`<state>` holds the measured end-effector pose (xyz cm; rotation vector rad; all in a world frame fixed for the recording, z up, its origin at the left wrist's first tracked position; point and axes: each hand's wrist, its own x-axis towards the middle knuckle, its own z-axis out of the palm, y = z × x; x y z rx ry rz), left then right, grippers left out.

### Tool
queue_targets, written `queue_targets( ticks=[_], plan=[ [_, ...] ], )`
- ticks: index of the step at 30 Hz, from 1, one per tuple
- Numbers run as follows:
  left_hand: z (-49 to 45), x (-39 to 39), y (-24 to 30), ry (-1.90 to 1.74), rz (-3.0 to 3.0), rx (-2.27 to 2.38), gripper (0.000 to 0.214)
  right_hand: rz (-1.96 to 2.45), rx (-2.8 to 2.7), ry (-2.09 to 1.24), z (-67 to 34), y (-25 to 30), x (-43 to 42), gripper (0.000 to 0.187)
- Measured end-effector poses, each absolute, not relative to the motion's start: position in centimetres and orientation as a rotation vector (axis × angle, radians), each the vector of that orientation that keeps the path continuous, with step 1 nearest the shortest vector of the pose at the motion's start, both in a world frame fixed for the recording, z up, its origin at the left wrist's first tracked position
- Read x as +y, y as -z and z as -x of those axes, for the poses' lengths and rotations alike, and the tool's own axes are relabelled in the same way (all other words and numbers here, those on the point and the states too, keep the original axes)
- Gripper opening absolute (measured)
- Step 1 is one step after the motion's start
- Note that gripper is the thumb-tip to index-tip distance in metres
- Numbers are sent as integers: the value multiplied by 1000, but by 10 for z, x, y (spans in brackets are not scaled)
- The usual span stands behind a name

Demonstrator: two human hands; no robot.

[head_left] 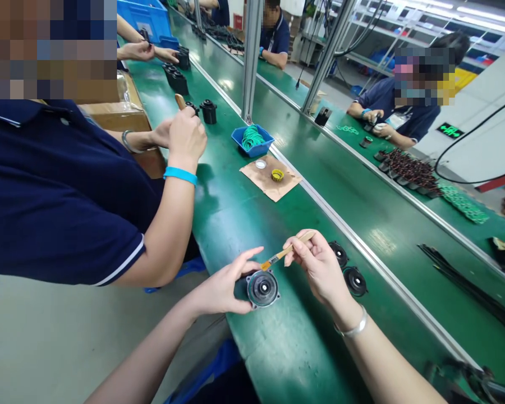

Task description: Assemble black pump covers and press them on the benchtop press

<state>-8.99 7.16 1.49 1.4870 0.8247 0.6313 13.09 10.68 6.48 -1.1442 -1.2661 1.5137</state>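
Note:
My right hand (320, 269) pinches a small flat paintbrush (292, 248) by its wooden handle. The bristles point down and left, at the upper rim of a round black flanged part (263, 289) with a light metal centre. My left hand (223, 283) grips this part from its left side, thumb below and fingers above, over the green bench. Whether the bristles touch the rim, I cannot tell. Just right of my right wrist lie two similar round black parts, one (339, 254) partly hidden by my hand and another (355, 281) in plain sight.
Ahead, a cardboard piece (273, 188) carries a yellow cap (277, 175) and a white ring. Beyond it sits a blue tray (252, 143) of green rings. A co-worker's arm (172, 219) reaches in from the left. A metal rail (353, 235) runs along the bench's right.

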Motion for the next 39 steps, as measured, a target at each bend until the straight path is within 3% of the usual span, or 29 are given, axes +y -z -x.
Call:
queue_targets(
  ticks=[23,39],
  plan=[
    [90,74,-14,-617,-1478,815,103,1098,-1504,-1603,-134,-70,123,40],
    [44,27,-1,-973,-1600,1339,95,1367,-1589,-1168,-152,-82,74,39]
  ],
)
